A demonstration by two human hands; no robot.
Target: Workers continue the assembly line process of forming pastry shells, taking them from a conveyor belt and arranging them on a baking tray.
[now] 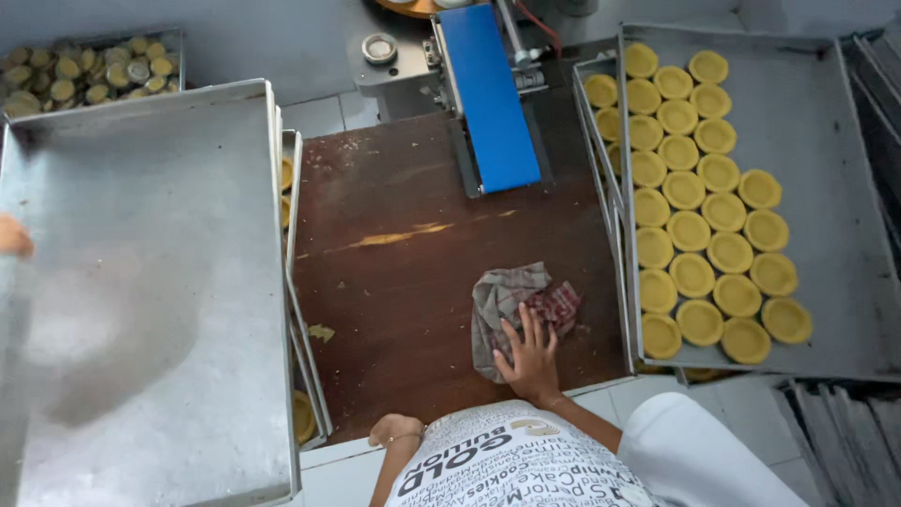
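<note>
While the right hand point(531, 355) lies flat on the cloth point(514, 310), its fingers are spread and nothing is gripped; the palm only presses down. The cloth is grey with a red checked part. It sits crumpled near the near right corner of the brown wooden table point(404, 188), just beside the right-hand trays.

Handling, by judgement: the cloth is soft, light and limp, not fragile. It would bunch under the palm and slide easily on the smooth wood. A pinch at any raised fold, or a gathered fistful from the middle, should do.

The left hand point(395, 430) rests curled at the table's near edge. I cannot tell whether anything is inside it.

Containers:
- Right: a large steel tray point(835, 188) holds pale yellow tart shells point(693, 230) in close rows on its left half. The right half shows steel.
- A second tray point(593, 70) lies partly under it at the table's right edge, with more shells.
- Left: a broad steel tray point(150, 282) shows only its dull metal face. It lies on top of further trays, with yellow shells peeping out at their table-side edge.
- Far left corner: a small tray of round pieces point(84, 68), too small to identify.

A blue conveyor belt point(490, 94) reaches in from the table's far edge. A pale scrap point(322, 331) lies near the table's left edge.
</note>
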